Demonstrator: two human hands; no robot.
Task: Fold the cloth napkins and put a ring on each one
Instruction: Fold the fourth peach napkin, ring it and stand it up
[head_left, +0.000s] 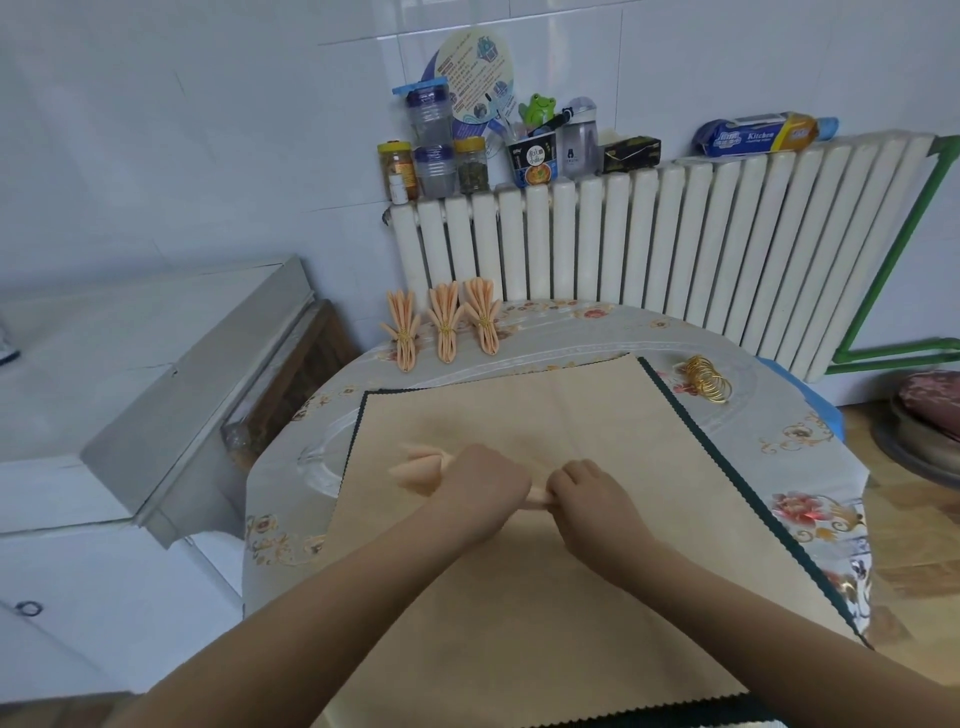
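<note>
Head view: floral table (800, 436), white radiator (675, 244).

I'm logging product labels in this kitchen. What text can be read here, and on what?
"Kitchen": on the blue and yellow wrapped roll lying on top of the radiator.
Instant noodle cup: printed characters, too small to read.
Round paper fan: printed text, blurred.
Grey water bottle: small mark, unreadable.
Jar labels: unreadable.

Home kitchen, tiled walls, radiator (675, 244) topped with food jars (397, 169), floral-clothed table (571, 332)
</note>
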